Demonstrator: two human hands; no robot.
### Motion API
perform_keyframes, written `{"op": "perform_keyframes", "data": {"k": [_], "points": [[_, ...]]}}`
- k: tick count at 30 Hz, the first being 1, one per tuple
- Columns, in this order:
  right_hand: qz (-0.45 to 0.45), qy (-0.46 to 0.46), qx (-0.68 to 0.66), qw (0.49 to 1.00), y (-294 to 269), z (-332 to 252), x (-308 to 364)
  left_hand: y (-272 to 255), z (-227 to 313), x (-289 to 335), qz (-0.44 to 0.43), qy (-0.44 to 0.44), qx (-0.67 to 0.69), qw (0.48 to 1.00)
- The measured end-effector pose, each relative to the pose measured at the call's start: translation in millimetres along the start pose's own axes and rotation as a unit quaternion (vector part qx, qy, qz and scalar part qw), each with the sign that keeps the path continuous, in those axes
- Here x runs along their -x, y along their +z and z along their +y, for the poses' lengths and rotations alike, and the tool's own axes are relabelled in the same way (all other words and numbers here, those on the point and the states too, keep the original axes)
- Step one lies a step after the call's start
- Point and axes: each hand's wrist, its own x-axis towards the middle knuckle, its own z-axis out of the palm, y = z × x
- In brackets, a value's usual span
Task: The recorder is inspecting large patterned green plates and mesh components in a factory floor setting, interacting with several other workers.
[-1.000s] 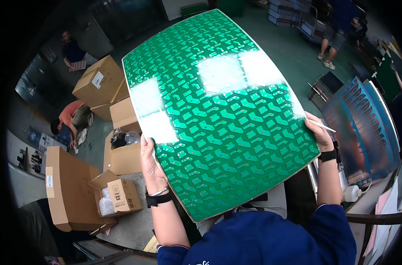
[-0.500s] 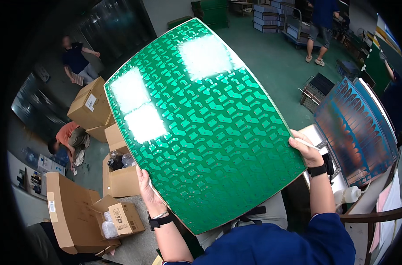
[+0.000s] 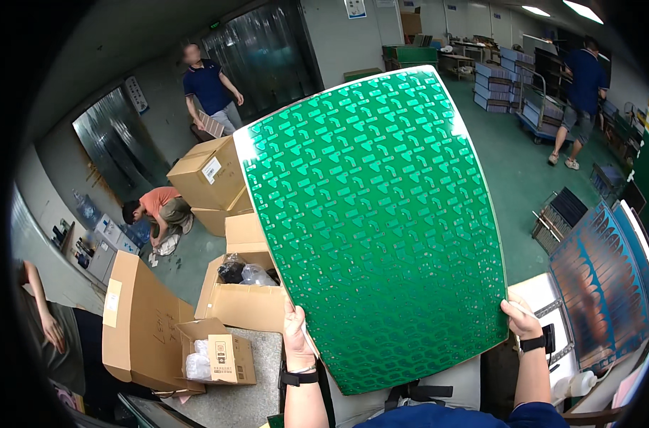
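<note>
Before me I hold up a large green printed circuit board panel (image 3: 381, 228), covered with rows of small repeated shapes. Its far end is raised, and ceiling light glares on its upper corners. My left hand (image 3: 296, 329) grips the left edge near the lower corner, with part of the fingers hidden behind the panel. On the opposite edge my right hand (image 3: 522, 319) is closed, its thumb at the front and other fingers behind. Both wrists wear black bands.
Open cardboard boxes (image 3: 150, 335) with plastic bags stand on my left; closed cartons (image 3: 210, 171) are stacked beyond. On my right are a blue-and-copper patterned sheet (image 3: 602, 285) and a white bottle (image 3: 582, 384). One person (image 3: 160, 210) crouches at left; others stand farther off.
The panel has turned slightly and now sits lower and to the right in view, its bright glare shrunk to the corners. Both hands keep their grip. My view has lifted toward the room.
</note>
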Motion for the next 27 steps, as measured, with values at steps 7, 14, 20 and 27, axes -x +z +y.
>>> {"op": "perform_keyframes", "data": {"k": [7, 14, 20, 27], "points": [[-0.022, 0.027, -0.038, 0.999, 0, 0, 5, -4, -2, -1, -0.017, 0.006, 0.024, 1.0], [-0.039, 0.033, -0.045, 0.998, 1, -18, 12, -13, -10, -7, -0.025, -0.005, 0.055, 0.998], [-0.023, 0.036, -0.022, 0.999, 8, -33, 7, -5, -16, -14, -0.022, -0.022, 0.052, 0.998], [0.016, 0.051, -0.032, 0.998, 21, -30, 11, -1, -17, -20, -0.019, -0.035, 0.063, 0.997]]}}
